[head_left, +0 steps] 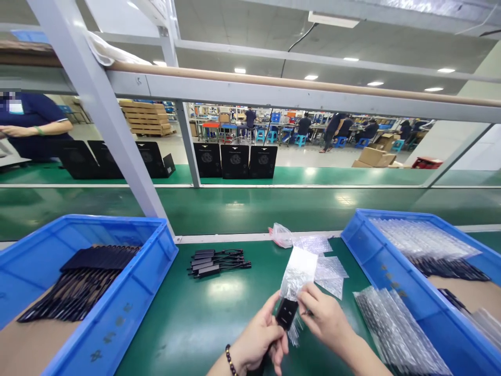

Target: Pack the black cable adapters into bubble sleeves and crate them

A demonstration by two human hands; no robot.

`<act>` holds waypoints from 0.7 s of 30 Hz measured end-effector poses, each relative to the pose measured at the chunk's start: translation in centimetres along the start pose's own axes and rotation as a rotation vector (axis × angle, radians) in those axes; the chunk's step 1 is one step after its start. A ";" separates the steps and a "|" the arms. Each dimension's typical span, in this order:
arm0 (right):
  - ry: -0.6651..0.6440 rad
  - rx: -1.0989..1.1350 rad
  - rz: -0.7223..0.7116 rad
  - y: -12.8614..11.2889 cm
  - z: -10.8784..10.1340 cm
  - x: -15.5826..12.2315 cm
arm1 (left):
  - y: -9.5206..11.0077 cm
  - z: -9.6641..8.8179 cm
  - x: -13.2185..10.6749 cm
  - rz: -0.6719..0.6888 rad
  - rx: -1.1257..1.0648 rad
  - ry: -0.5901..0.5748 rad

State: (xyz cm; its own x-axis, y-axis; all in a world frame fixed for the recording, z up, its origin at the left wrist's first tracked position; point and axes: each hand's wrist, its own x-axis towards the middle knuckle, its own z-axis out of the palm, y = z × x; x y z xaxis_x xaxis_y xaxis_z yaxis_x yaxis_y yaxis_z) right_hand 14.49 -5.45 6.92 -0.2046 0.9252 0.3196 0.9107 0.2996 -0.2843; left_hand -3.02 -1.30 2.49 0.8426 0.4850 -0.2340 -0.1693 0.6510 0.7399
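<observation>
My left hand (263,334), with a beaded bracelet at the wrist, grips a flat black electronic device (287,313) with small markings on its face. The fingers of my right hand (321,313) are pinched on the lower edge of a bubble-wrap bag (298,274), whose mouth is around the device's upper end. Further bubble-wrap bags (331,271) lie flat just beyond my right hand. Left of my hands, several black devices with short cables (215,261) rest in a stack on the green table (188,324).
A blue bin (151,282) at left holds rows of black cabled devices (94,271). The right blue bin (376,261) contains bagged ones (422,237). Stacked bubble-wrap bags (399,329) lean beside it. Black boxes (235,161) stand across the conveyor (250,203); a co-worker (35,122) is at far left.
</observation>
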 end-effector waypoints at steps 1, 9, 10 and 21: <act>-0.052 0.003 -0.043 -0.3 -0.2 0.0 | 0.0 0.0 0.0 0.017 -0.020 -0.002; 0.163 0.350 0.337 -1.0 0.4 0.1 | -0.5 0.4 0.4 0.140 -0.124 0.064; 0.168 0.422 0.424 -1.0 0.7 0.2 | -0.7 0.4 0.4 0.152 -0.128 0.066; -0.028 0.953 0.573 0.2 -0.1 0.3 | -1.3 0.7 0.4 0.113 -0.065 -0.040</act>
State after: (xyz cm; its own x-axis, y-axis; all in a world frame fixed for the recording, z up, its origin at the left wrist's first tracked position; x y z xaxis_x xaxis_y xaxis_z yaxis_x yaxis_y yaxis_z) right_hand 14.61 -5.11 7.08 0.1387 0.9854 -0.0982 0.2270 -0.1282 -0.9654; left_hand -2.13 -2.40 1.89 0.8358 0.5344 -0.1255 -0.2956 0.6307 0.7175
